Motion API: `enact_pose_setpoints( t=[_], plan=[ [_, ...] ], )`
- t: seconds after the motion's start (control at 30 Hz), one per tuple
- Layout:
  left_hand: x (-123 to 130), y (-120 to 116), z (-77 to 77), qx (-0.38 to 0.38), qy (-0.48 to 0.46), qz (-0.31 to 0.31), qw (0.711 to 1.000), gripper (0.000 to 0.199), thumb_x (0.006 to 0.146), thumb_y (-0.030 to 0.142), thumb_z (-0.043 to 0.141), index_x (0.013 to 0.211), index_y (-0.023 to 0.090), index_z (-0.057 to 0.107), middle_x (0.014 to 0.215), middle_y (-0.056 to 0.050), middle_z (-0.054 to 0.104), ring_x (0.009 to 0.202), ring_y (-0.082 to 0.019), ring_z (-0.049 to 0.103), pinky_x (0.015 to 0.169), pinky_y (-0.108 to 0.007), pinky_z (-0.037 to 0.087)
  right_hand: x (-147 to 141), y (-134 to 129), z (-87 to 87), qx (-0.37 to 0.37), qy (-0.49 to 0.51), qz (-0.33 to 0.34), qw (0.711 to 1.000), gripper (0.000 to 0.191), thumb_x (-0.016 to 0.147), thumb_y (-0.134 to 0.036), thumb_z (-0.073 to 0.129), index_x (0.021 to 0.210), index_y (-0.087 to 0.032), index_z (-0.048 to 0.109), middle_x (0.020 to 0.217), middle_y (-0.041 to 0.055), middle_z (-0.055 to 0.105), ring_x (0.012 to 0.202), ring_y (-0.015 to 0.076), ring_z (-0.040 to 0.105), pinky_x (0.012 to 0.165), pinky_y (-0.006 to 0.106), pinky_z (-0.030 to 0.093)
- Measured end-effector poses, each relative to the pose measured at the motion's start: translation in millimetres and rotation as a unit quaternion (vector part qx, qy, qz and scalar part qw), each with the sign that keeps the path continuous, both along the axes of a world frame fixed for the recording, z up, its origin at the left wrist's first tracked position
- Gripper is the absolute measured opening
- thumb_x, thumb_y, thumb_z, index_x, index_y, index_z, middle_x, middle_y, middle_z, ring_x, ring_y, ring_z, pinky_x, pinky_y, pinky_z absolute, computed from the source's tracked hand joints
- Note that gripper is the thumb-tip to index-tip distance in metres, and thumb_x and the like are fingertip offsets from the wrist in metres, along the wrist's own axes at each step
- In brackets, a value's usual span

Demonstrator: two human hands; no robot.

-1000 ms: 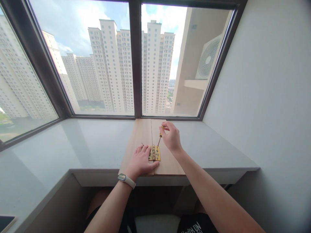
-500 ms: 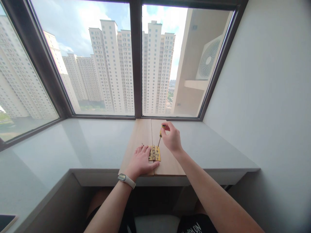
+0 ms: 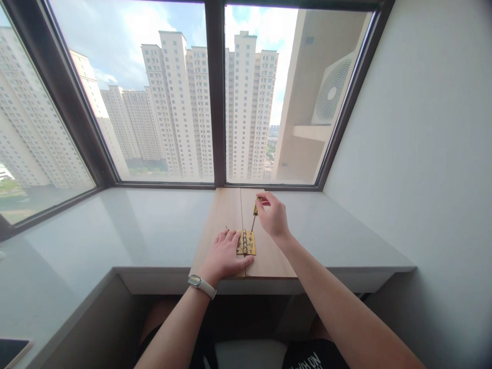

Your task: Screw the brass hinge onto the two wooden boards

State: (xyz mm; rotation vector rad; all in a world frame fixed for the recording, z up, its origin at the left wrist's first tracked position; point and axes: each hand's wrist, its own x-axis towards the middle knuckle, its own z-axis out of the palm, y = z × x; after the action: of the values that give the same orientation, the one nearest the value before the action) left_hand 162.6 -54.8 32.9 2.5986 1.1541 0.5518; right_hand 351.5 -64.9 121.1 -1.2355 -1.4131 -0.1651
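Observation:
A brass-coloured hinge [image 3: 250,245] lies unfolded across the seam between two pale wooden boards [image 3: 269,261]. My left hand [image 3: 226,256] rests with its fingers spread over the left leaf of the hinge and the left board, its thumb just below the hinge. Pinched in the fingers of my right hand [image 3: 273,212] is a yellow and black screwdriver [image 3: 255,209], held nearly upright. Its tip meets the upper part of the right leaf; the screw under it is too small to make out. A small dark piece [image 3: 227,228] sits just beyond my left fingertips.
The boards lie on a white counter [image 3: 161,230] that runs up to a dark-framed window [image 3: 219,102]. A white wall [image 3: 423,154] rises on the right. At the lower left corner is a dark flat device [image 3: 13,351]. My knees are under the counter edge.
The whole view has shifted slightly. My right hand still holds the screwdriver at the same spot on the hinge, with the handle turned a little. My left hand stays in place.

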Motion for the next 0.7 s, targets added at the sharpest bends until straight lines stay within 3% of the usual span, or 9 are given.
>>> enact_pose_setpoints(
  t=[0.3, 0.57, 0.7],
  plan=[
    [-0.4, 0.1, -0.5, 0.009, 0.000, -0.001, 1.000, 0.088, 0.079, 0.077, 0.054, 0.149, 0.023, 0.047, 0.148, -0.013, 0.051, 0.141, -0.039, 0.035, 0.119, -0.052, 0.026, 0.9, 1.2, 1.9, 0.010, -0.004, -0.018, 1.000, 0.009, 0.090, -0.030, 0.062, 0.092, -0.022, 0.067, 0.097, 0.0067, 0.070, 0.083, 0.0206, 0.065, 0.075, 0.036, 0.057],
    [-0.6, -0.8, -1.5, 0.016, 0.004, -0.002, 1.000, 0.086, 0.080, 0.077, 0.054, 0.148, 0.024, 0.047, 0.147, -0.012, 0.051, 0.141, -0.039, 0.037, 0.119, -0.050, 0.027, -0.9, -6.5, 1.0, -0.002, 0.010, 0.029, 1.000, 0.018, 0.095, -0.027, 0.052, 0.105, -0.024, 0.067, 0.101, 0.0048, 0.074, 0.089, 0.0203, 0.070, 0.087, 0.038, 0.059],
    [0.4, -1.2, -1.3, 0.012, 0.003, -0.001, 1.000, 0.087, 0.080, 0.077, 0.054, 0.149, 0.024, 0.047, 0.148, -0.012, 0.051, 0.142, -0.040, 0.035, 0.119, -0.051, 0.026, -0.9, -7.7, 0.9, 0.010, -0.005, 0.026, 1.000, 0.014, 0.093, -0.032, 0.059, 0.100, -0.024, 0.068, 0.101, 0.0070, 0.072, 0.089, 0.0216, 0.068, 0.082, 0.037, 0.060]
  ],
)
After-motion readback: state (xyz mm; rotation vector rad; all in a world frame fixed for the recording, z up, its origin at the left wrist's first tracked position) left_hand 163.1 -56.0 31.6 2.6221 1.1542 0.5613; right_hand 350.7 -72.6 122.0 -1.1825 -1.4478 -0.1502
